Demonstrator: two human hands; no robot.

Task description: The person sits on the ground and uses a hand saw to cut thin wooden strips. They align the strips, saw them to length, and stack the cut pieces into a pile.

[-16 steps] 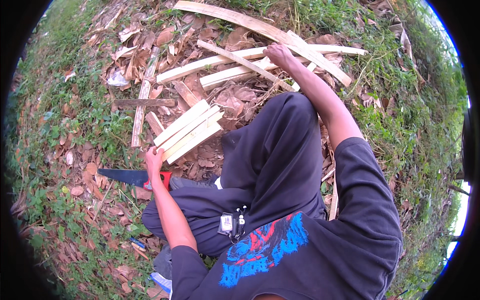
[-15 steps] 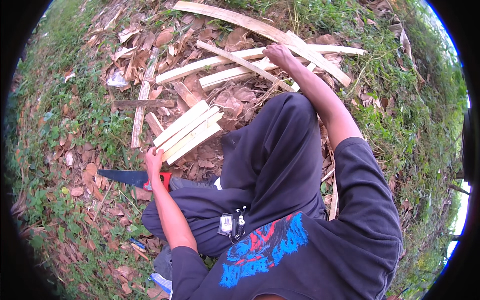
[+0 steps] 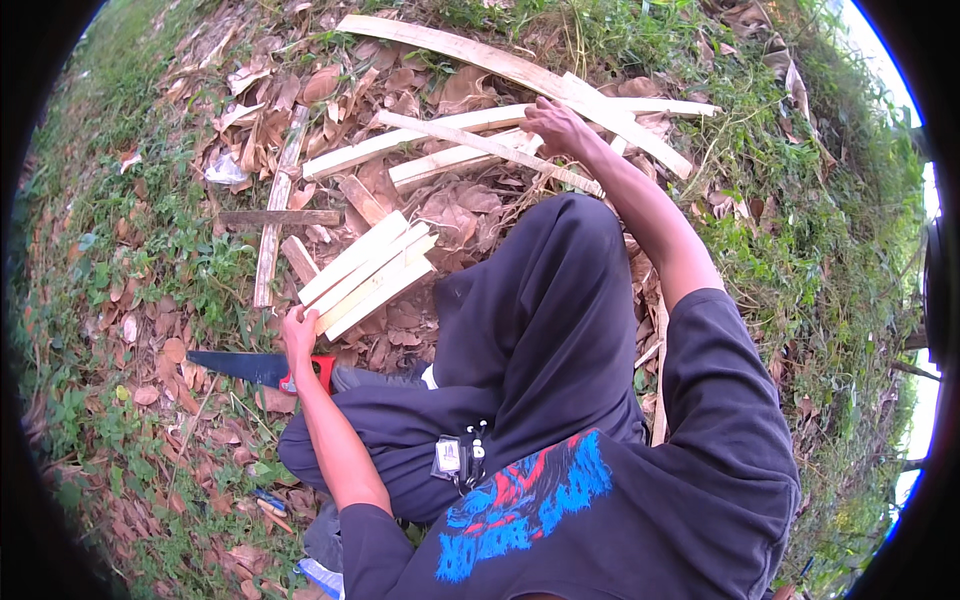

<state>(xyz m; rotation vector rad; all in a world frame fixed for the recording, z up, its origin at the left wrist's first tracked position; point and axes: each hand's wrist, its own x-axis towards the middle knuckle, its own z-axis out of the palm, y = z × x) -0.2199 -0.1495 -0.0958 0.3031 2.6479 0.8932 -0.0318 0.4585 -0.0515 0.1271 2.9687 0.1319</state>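
Leaves and grass cover the ground where short cut boards (image 3: 365, 275) are stacked side by side, kept together near the left hand (image 3: 298, 335). That hand is laid on the red handle of a saw (image 3: 262, 370), fingers closed around it. The right hand (image 3: 555, 125) is stretched out to a long slat (image 3: 480, 148), fingers curled on it, seemingly to pull it from the pile.

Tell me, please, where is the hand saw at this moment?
In the head view, the hand saw lies on the leafy ground at the person's left, its red handle under the left hand, just below the stack of short pale boards.
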